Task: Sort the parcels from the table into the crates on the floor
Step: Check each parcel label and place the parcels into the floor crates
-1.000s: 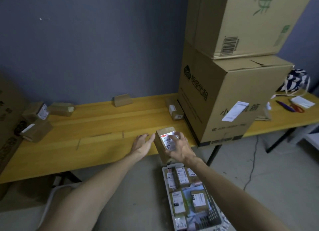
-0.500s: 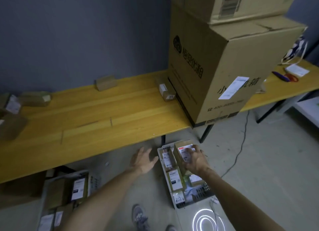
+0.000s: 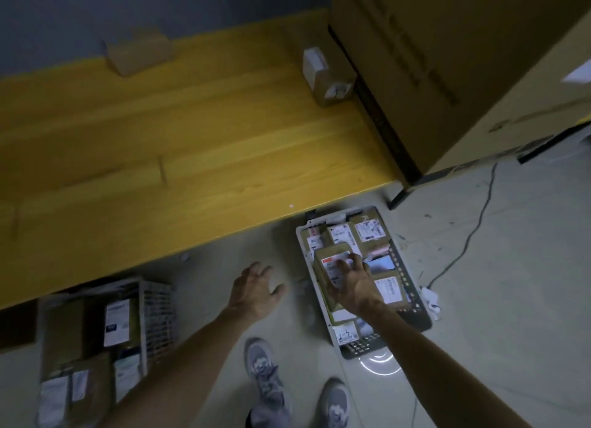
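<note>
My right hand (image 3: 353,282) grips a small brown parcel (image 3: 329,263) with a white label from above, holding it over the white crate (image 3: 412,287) on the floor at the right. That crate holds several labelled parcels. My left hand (image 3: 254,288) hovers over the floor left of the crate, fingers spread, holding nothing. A second white crate (image 3: 156,312) with larger parcels sits on the floor at the lower left. On the yellow table (image 3: 192,140) remain a small parcel (image 3: 326,76) beside the big carton and another parcel (image 3: 137,55) near the wall.
A large cardboard carton (image 3: 463,60) stands on the table's right end, overhanging the edge. A black cable (image 3: 470,232) trails across the grey floor right of the crate. My two grey shoes (image 3: 265,370) are below the hands. The table's front edge lies just above both crates.
My right hand carried the parcel off the table's front edge and down over the right crate. My left hand left the parcel and dropped beside it. The view tilted toward the floor.
</note>
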